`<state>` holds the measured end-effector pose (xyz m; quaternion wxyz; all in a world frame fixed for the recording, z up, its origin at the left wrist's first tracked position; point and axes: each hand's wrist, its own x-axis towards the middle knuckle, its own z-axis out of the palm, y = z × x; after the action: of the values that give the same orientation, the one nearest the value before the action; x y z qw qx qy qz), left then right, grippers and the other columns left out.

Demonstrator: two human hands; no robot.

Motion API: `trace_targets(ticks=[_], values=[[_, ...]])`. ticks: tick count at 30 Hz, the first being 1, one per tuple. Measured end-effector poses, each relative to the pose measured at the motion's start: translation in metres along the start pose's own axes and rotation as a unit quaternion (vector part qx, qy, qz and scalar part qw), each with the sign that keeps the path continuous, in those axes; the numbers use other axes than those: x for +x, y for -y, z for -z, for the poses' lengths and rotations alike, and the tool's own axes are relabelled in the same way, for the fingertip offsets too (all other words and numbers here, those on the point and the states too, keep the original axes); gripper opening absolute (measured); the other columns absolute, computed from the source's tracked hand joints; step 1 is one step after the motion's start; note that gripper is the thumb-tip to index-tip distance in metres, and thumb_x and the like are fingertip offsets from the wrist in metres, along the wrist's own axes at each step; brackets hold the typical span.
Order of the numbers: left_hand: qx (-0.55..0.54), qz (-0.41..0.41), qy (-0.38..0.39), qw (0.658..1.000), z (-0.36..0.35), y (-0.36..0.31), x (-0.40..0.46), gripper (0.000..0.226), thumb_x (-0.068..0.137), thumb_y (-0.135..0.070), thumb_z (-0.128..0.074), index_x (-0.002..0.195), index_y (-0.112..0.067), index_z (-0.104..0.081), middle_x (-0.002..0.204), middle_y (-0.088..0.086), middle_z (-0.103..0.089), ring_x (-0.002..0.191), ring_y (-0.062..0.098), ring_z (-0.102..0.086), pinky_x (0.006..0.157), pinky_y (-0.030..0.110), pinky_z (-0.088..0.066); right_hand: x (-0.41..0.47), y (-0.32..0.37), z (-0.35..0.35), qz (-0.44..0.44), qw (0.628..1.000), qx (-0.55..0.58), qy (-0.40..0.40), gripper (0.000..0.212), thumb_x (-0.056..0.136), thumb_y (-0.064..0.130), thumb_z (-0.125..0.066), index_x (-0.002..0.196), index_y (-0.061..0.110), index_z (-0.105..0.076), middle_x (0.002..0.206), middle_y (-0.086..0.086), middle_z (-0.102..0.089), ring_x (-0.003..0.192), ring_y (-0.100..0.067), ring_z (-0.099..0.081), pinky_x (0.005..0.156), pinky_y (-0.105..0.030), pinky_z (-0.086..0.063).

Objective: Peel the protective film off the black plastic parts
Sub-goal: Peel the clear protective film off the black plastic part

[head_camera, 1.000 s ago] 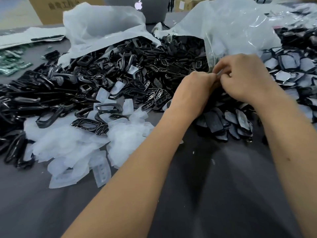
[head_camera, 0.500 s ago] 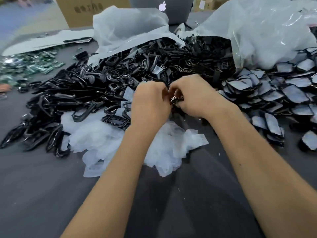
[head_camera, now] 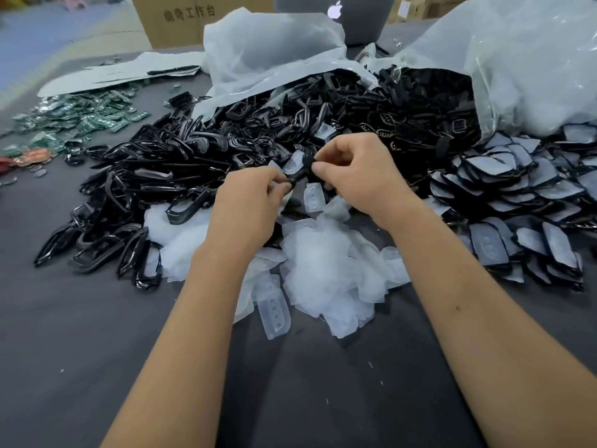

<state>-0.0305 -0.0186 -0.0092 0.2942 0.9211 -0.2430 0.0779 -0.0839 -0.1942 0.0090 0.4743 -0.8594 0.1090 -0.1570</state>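
Between my two hands is one small black plastic part [head_camera: 303, 172] with a pale film [head_camera: 295, 162] partly lifted off it. My left hand [head_camera: 248, 205] pinches the part's lower end, and my right hand [head_camera: 358, 171] pinches its upper end. A heap of peeled translucent films [head_camera: 326, 273] lies on the dark table just below my hands. Black frame-shaped parts [head_camera: 155, 185] are piled to the left and behind. Film-covered black parts [head_camera: 513, 195] are stacked at the right.
Two clear plastic bags [head_camera: 268, 50] spill black parts at the back. Green circuit boards [head_camera: 84, 114] lie at the far left. A cardboard box [head_camera: 190, 17] and a laptop [head_camera: 336, 14] stand behind. The dark table [head_camera: 80, 350] stretches toward me.
My hands moved from the right-hand pile to the middle, above the film heap, carrying a part. The hands have drawn slightly apart and the film now shows lifted from the part.
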Motion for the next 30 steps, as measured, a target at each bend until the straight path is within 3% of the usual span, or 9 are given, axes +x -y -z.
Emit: trace_targets(ticks=[3, 7, 10, 13, 17, 21, 24, 28, 30], values=[[-0.042, 0.018, -0.043, 0.998, 0.000, 0.007, 0.001, 0.023, 0.100, -0.009, -0.057, 0.110, -0.019, -0.074, 0.091, 0.001, -0.073, 0.084, 0.021, -0.068, 0.080, 0.035, -0.054, -0.002, 0.000, -0.011, -0.060, 0.961, 0.266, 0.056, 0.006, 0.094, 0.001, -0.071, 0.090, 0.005, -0.071, 0.074, -0.006, -0.069, 0.061, -0.013, -0.065, 0.054, -0.023, -0.050], [-0.191, 0.069, -0.094, 0.974, 0.000, 0.011, 0.004, 0.047, 0.089, 0.001, -0.048, 0.122, -0.026, -0.069, 0.075, -0.011, -0.059, 0.057, -0.001, -0.056, 0.059, 0.011, -0.046, -0.002, -0.004, -0.020, -0.101, 0.912, 0.389, 0.077, 0.008, 0.093, -0.002, -0.071, 0.090, 0.005, -0.071, 0.074, -0.003, -0.068, 0.059, -0.011, -0.064, 0.052, -0.018, -0.050], [-0.294, 0.109, -0.075, 0.946, -0.004, 0.010, 0.008, 0.049, 0.088, 0.003, -0.043, 0.117, -0.026, -0.071, 0.070, -0.005, -0.055, 0.052, 0.011, -0.058, 0.059, 0.035, -0.059, -0.004, -0.006, -0.026, -0.101, 0.904, 0.407, 0.088, 0.006, 0.092, -0.003, -0.071, 0.091, 0.003, -0.070, 0.074, -0.005, -0.068, 0.058, -0.012, -0.064, 0.051, -0.018, -0.050], [-0.380, 0.153, -0.082, 0.908, -0.007, 0.004, 0.009, 0.039, 0.090, 0.004, -0.043, 0.107, -0.014, -0.072, 0.069, 0.000, -0.060, 0.049, 0.014, -0.062, 0.049, 0.028, -0.050, -0.004, -0.007, -0.026, -0.092, 0.901, 0.413, 0.097, 0.010, 0.092, -0.004, -0.069, 0.087, 0.005, -0.069, 0.072, -0.004, -0.067, 0.059, -0.013, -0.064, 0.051, -0.018, -0.050], [-0.433, 0.163, -0.098, 0.881, -0.010, 0.000, 0.007, 0.022, 0.098, -0.002, -0.056, 0.104, -0.013, -0.074, 0.072, 0.002, -0.067, 0.060, 0.011, -0.066, 0.053, 0.022, -0.052, -0.004, -0.009, -0.023, -0.083, 0.892, 0.431, 0.111, 0.017, 0.092, -0.005, -0.067, 0.081, 0.008, -0.065, 0.071, -0.003, -0.067, 0.062, -0.014, -0.067, 0.052, -0.019, -0.051], [-0.450, 0.170, -0.117, 0.869, -0.010, -0.001, 0.008, 0.013, 0.096, -0.004, -0.063, 0.101, -0.012, -0.071, 0.075, 0.002, -0.075, 0.062, 0.014, -0.069, 0.053, 0.024, -0.052, -0.004, -0.010, -0.020, -0.067, 0.881, 0.455, 0.110, 0.025, 0.094, -0.008, -0.062, 0.077, 0.010, -0.056, 0.094, -0.016, -0.077, 0.066, -0.016, -0.066, 0.050, -0.019, -0.046], [-0.469, 0.186, -0.136, 0.852, -0.009, 0.000, 0.007, 0.010, 0.091, 0.003, -0.063, 0.091, -0.007, -0.065, 0.076, 0.008, -0.077, 0.059, 0.020, -0.070, 0.054, 0.027, -0.054, -0.002, -0.011, -0.020, -0.042, 0.885, 0.460, 0.055, 0.025, 0.093, -0.010, -0.064, 0.080, 0.010, -0.055, 0.093, -0.021, -0.074, 0.062, -0.016, -0.061, 0.050, -0.019, -0.043], [-0.506, 0.199, -0.137, 0.828, -0.010, 0.002, 0.007, 0.015, 0.087, 0.010, -0.064, 0.085, -0.005, -0.061, 0.071, 0.007, -0.076, 0.068, 0.025, -0.077, 0.069, 0.039, -0.064, -0.001, -0.014, -0.020, -0.013, 0.914, 0.403, -0.034, 0.026, 0.091, -0.002, -0.075, 0.109, 0.011, -0.059, 0.081, -0.015, -0.067, 0.056, -0.015, -0.058, 0.047, -0.021, -0.044], [-0.534, 0.204, -0.124, 0.811, -0.011, 0.000, 0.008, 0.019, 0.086, 0.012, -0.064, 0.092, -0.005, -0.066, 0.070, 0.008, -0.075, 0.067, 0.023, -0.076, 0.070, 0.035, -0.064, 0.000, -0.014, -0.023, 0.004, 0.930, 0.365, -0.052, 0.017, 0.092, 0.001, -0.075, 0.103, 0.009, -0.064, 0.079, -0.015, -0.068, 0.053, -0.016, -0.061, 0.047, -0.022, -0.047]])
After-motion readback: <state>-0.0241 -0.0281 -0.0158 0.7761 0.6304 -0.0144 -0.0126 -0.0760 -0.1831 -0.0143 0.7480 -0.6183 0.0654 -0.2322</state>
